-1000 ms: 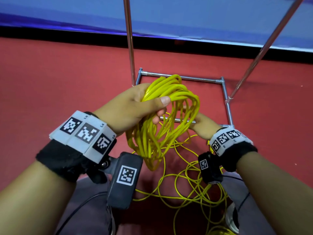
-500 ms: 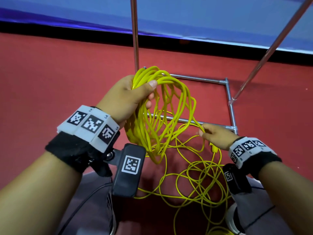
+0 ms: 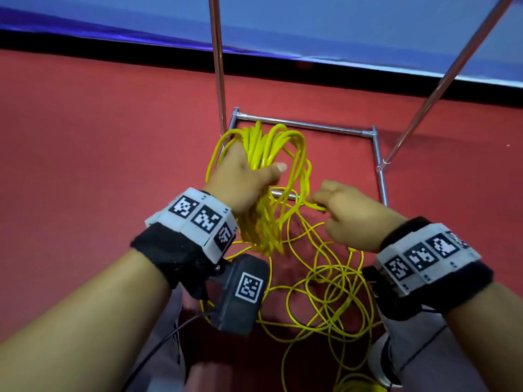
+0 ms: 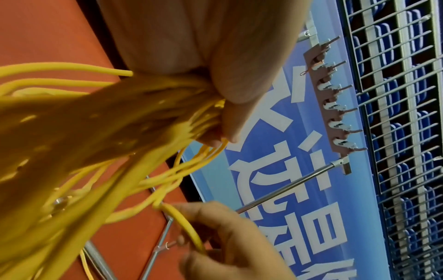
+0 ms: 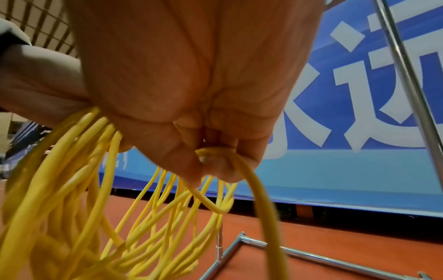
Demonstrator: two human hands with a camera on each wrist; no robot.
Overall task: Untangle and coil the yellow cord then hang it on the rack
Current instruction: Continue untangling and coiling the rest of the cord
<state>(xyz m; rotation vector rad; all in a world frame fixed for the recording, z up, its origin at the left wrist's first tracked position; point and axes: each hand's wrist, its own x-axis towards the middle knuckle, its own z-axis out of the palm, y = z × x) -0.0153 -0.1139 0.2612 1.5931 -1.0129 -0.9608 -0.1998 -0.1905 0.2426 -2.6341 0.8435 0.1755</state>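
My left hand (image 3: 249, 176) grips a thick bundle of yellow cord loops (image 3: 263, 154), which hang down below my wrist. Up close, the same coil (image 4: 100, 117) runs through my curled left fingers (image 4: 227, 121). My right hand (image 3: 339, 213) pinches a single strand of the cord (image 3: 315, 206) just right of the coil, and its fingers (image 5: 210, 164) show closed on that strand (image 5: 254, 189). The rest of the cord (image 3: 334, 290) lies in a loose tangle on the red floor between my arms. The rack's hook bar (image 4: 335, 106) with several hooks shows high up in the left wrist view.
The rack's metal base frame (image 3: 379, 165) lies on the red floor (image 3: 99, 165) in front of me, with two upright poles (image 3: 216, 66) rising from it. A blue banner (image 3: 311, 29) runs along the back. My shoe (image 3: 380, 360) is at the lower right.
My left hand has carried the coil down and forward over the base frame. My right hand has come up left from the tangle, bringing a strand close to the coil.
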